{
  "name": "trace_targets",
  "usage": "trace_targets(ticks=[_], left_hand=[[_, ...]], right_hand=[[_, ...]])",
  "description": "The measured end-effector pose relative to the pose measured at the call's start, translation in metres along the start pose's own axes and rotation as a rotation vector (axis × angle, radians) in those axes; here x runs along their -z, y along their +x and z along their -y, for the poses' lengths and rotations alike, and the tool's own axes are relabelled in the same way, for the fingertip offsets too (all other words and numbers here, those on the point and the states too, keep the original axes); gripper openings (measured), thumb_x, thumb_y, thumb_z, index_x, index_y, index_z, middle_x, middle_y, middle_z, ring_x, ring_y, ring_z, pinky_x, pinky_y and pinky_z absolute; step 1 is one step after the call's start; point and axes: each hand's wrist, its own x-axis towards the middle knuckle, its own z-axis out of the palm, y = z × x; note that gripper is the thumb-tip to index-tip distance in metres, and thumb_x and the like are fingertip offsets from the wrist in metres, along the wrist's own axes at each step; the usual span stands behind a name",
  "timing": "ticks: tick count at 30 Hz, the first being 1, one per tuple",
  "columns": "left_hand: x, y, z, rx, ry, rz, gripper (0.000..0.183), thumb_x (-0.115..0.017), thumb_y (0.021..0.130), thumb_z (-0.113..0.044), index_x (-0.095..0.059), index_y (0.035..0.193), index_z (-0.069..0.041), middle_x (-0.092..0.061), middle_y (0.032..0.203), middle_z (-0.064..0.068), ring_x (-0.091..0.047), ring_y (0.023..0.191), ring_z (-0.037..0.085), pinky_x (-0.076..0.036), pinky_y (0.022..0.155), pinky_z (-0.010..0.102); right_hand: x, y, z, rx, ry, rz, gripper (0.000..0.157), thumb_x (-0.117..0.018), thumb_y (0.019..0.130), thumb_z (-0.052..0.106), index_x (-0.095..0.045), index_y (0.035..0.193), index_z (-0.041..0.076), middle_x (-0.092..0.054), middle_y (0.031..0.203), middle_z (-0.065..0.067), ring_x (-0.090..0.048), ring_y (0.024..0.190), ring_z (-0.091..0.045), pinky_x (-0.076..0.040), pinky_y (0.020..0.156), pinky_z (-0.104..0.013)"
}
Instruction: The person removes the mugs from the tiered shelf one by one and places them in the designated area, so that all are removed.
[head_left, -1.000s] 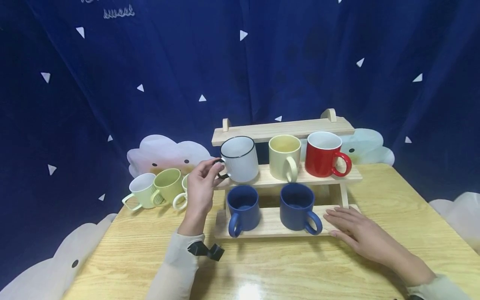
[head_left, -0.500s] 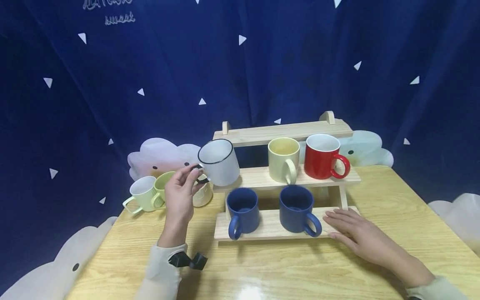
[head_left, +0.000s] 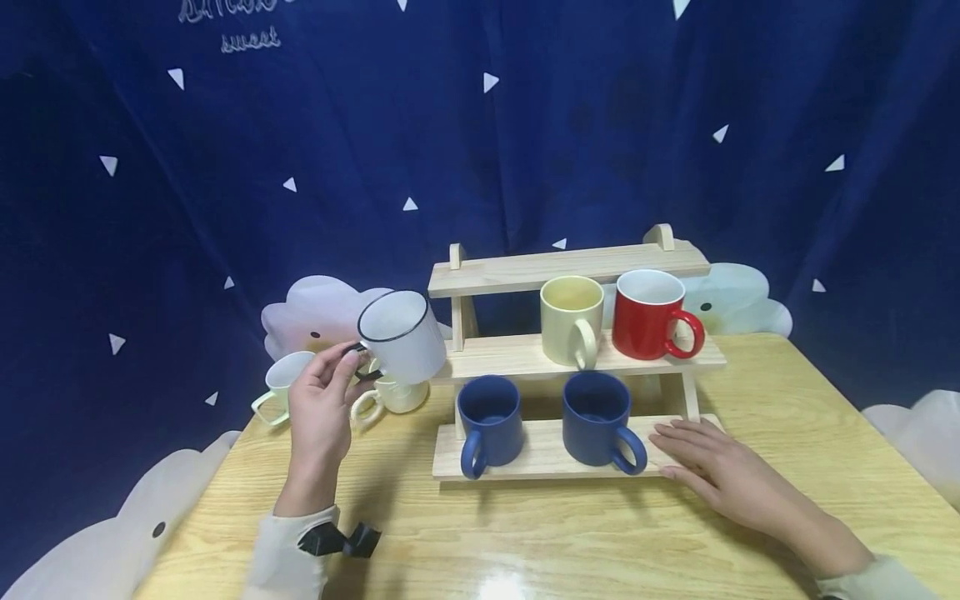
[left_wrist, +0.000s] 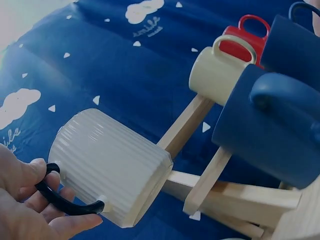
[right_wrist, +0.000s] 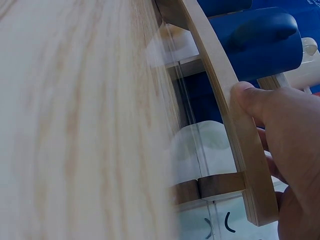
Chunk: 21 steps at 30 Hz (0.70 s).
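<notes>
My left hand (head_left: 318, 425) pinches the black handle (left_wrist: 67, 204) of a white mug (head_left: 411, 346) with a black rim. The mug is lifted and tilted, just left of a three-tier wooden rack (head_left: 540, 450). Its ribbed side shows in the left wrist view. My right hand (head_left: 712, 467) rests with extended fingers on the right end of the bottom board; in the right wrist view the thumb (right_wrist: 250, 97) touches the board's edge. Two dark blue mugs, left (head_left: 491, 421) and right (head_left: 596, 417), stand on that board. A pale yellow mug (head_left: 562, 325) and a red mug (head_left: 643, 321) stand on the middle board.
Behind my left hand, on the table (head_left: 450, 542), are a pale green mug (head_left: 279, 387) and a cream mug (head_left: 401, 396), partly hidden. The rack's top board (head_left: 570, 265) bears no mug. A dark blue curtain (head_left: 375, 125) hangs behind.
My left hand has drawn the white mug leftward off the middle board, and it now tilts in the air. The right hand stays on the bottom board.
</notes>
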Motion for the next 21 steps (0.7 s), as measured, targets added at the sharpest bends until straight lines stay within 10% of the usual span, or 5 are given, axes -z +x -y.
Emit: trace_targets(ticks=[21], left_hand=[[0.039, -0.004, 0.005, 0.046, 0.038, -0.055, 0.014, -0.061, 0.095, -0.003, -0.064, 0.108, 0.004, -0.071, 0.093, 0.004, -0.067, 0.091, 0.015, -0.059, 0.077, 0.03]], right_hand=[[-0.002, 0.0, -0.002, 0.035, -0.004, -0.023, 0.044, -0.068, 0.093, 0.037, -0.064, 0.131, 0.016, -0.062, 0.131, 0.001, -0.05, 0.126, -0.03, -0.007, 0.114, -0.014]])
